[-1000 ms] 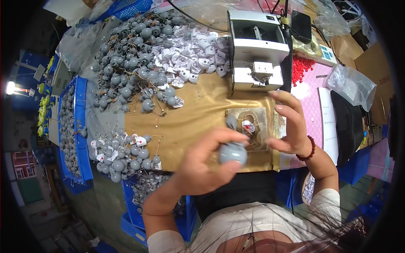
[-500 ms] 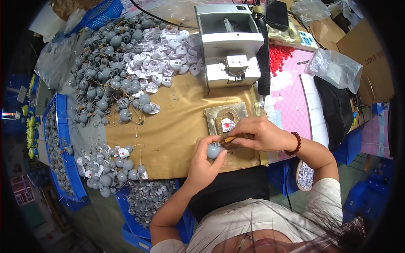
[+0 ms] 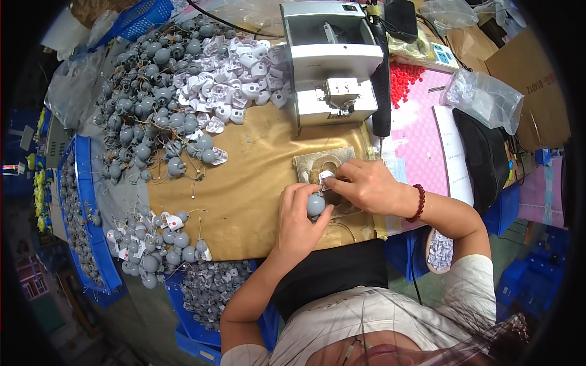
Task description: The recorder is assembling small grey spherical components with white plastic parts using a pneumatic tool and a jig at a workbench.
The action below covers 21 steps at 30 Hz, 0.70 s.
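From afar I watch the left hand [image 3: 297, 215] pinch the grey ball [image 3: 315, 205], probably light, stiff, slick and best held round its middle, by the block [image 3: 303, 163] on the worktop [image 3: 244, 213], while the right hand [image 3: 372, 188] bunches at the white part [image 3: 326, 175], grip unclear.

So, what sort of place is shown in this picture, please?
Probably an assembly workshop: a heap of grey ball-shaped parts, a pile of white plastic pieces and a silver bench machine sit side by side.
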Tool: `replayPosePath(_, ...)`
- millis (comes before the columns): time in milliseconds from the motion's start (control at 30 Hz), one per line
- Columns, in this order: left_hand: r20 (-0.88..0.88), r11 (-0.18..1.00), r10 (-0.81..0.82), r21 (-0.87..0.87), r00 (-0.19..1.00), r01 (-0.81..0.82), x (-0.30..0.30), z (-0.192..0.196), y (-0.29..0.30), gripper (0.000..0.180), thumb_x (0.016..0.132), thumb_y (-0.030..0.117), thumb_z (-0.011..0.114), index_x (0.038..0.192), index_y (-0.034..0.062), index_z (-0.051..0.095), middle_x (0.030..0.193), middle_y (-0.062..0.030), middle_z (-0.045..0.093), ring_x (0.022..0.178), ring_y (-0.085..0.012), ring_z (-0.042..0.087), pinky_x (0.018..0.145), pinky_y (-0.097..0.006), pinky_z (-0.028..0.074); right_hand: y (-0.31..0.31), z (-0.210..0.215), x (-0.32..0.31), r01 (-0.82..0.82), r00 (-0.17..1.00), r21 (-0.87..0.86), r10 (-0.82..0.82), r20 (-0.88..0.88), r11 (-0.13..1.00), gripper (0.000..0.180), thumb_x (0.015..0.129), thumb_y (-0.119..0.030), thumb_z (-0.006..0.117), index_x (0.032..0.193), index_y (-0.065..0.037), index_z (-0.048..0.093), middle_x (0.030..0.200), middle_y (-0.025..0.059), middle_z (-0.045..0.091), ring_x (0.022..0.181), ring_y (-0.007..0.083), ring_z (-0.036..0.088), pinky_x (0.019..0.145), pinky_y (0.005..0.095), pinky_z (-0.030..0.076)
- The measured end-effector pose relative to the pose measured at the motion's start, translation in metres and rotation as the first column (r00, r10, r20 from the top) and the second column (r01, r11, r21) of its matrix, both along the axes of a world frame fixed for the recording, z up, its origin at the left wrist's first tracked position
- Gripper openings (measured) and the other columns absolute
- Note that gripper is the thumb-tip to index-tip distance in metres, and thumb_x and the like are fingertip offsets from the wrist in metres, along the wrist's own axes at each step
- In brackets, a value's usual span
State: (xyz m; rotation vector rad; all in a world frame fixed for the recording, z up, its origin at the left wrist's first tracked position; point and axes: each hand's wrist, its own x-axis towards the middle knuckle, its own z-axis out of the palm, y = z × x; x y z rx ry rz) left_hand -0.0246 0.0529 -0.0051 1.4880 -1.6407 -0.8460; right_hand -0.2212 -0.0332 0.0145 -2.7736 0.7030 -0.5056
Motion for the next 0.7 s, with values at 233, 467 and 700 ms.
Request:
replayPosePath(233,0.007,0.999,-0.035,0.008,0.999,0.035,0.002,0.003,-0.001,0.041,0.078,0.004,0.078,0.113,0.0002,0.058,0.111,-0.0162,0.055,0.101,-0.0329,0.059,0.087,-0.038,0.049,-0.001,0.012,0.005,-0.103,0.988,-0.109,0.089,-0.127,0.989,0.021,0.074,-0.014,0.065,0.091,-0.002,0.065,0.086,0.008,0.056,0.078,0.0234,0.06,0.061,0.0352,0.052)
replayPosePath(467,0.206,0.993,-0.012,-0.115,0.978,0.036,0.004,0.013,-0.008,0.041,0.078,0.0,0.07,0.118,-0.0002,0.059,0.114,-0.0178,0.055,0.106,-0.0368,0.056,0.091,-0.043,0.048,0.005,0.016,0.001,-0.153,0.967,-0.129,0.122,-0.223,0.98,0.025,0.075,-0.013,0.063,0.092,0.005,0.068,0.086,0.0096,0.057,0.078,0.0235,0.06,0.061,0.0348,0.052)
replayPosePath(700,0.296,0.99,-0.024,-0.124,0.955,0.063,0.001,0.013,-0.003,0.044,0.077,-0.003,0.066,0.12,0.0017,0.06,0.12,-0.0166,0.055,0.112,-0.0375,0.053,0.095,-0.046,0.047,-0.002,0.012,0.001,-0.227,0.951,-0.113,0.195,-0.24,0.967,0.021,0.077,-0.012,0.063,0.089,0.005,0.067,0.089,0.0106,0.057,0.076,0.0254,0.06,0.061,0.0362,0.053)
